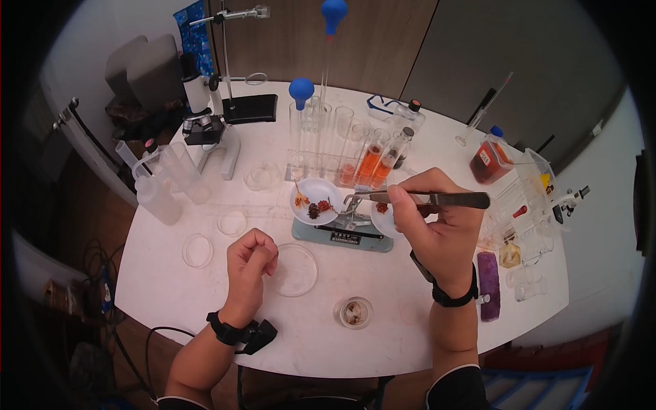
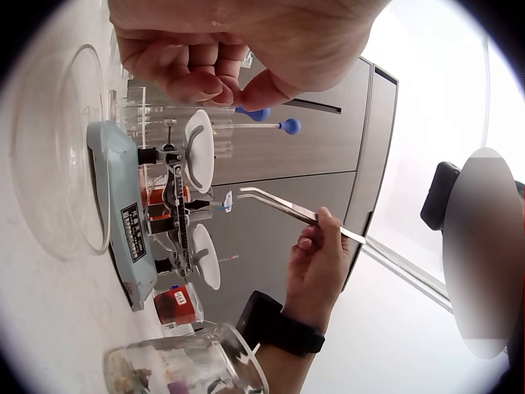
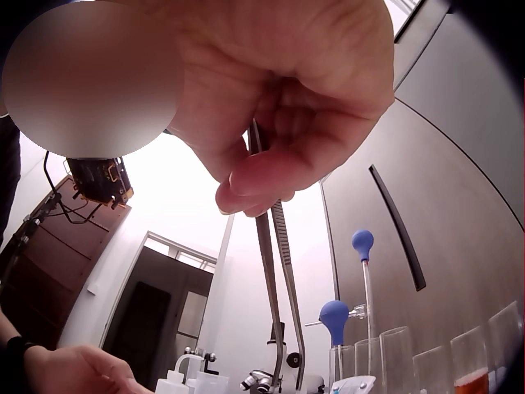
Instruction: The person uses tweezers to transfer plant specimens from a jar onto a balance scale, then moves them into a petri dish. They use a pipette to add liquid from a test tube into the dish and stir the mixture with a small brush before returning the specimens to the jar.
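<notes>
My right hand (image 1: pixel 445 239) pinches bent-tip tweezers (image 1: pixel 471 199) above the balance scale (image 1: pixel 307 234), their tips slightly apart with nothing between them in the left wrist view. The balance's left white pan (image 1: pixel 318 188) bears several dried-looking pieces: an orange-yellow one (image 1: pixel 301 200), a dark one (image 1: pixel 313 210) and a red one (image 1: pixel 326 206). Partly behind my right hand, the other pan (image 1: pixel 378 220) carries a dark red piece (image 1: pixel 381 207). My left hand (image 1: pixel 247 272) is loosely curled, holding nothing, at the left edge of a glass dish (image 1: pixel 301 290).
A small glass beaker (image 1: pixel 370 316) with brownish bits stands near the front edge. Behind the balance are test tubes (image 1: pixel 344 123), some with orange liquid, and blue-bulb droppers (image 1: pixel 301 89). A microscope (image 1: pixel 198 102) and plastic bottles (image 1: pixel 156 198) stand left; glassware (image 1: pixel 529 287) lies right.
</notes>
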A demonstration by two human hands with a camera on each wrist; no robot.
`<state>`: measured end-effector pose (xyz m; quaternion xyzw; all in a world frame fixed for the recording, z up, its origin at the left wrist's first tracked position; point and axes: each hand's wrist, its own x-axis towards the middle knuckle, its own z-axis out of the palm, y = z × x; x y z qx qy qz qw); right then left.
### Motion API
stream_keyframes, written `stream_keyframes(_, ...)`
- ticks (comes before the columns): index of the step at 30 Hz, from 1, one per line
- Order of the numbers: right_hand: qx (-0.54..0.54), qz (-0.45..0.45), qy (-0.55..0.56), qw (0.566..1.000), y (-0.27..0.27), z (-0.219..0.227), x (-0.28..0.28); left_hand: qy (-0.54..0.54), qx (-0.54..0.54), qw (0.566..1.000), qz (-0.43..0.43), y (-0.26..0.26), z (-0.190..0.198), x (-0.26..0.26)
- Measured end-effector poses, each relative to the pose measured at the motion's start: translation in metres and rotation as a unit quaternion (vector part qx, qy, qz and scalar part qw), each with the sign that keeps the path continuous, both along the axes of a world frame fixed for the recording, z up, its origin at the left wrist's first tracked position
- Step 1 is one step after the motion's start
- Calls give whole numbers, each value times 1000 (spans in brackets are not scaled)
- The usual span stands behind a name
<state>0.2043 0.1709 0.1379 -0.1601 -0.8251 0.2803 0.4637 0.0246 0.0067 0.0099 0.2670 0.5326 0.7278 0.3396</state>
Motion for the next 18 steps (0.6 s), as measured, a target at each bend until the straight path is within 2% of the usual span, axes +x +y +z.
stream_keyframes(5,-25,2,82,996,-1,9,20,2,-5,1000,2,0,0,0)
stream_keyframes(8,-50,16,206,977,-6,17,24,0,-8,1000,3,0,0,0)
stream_keyframes(9,-26,38,212,976,-2,18,27,-2,-9,1000,4,0,0,0)
stream_keyframes(16,24,-32,294,955,2,21,34,0,-9,1000,6,0,0,0)
stream_keyframes(18,35,-44,281,958,4,19,34,0,-12,1000,6,0,1,0)
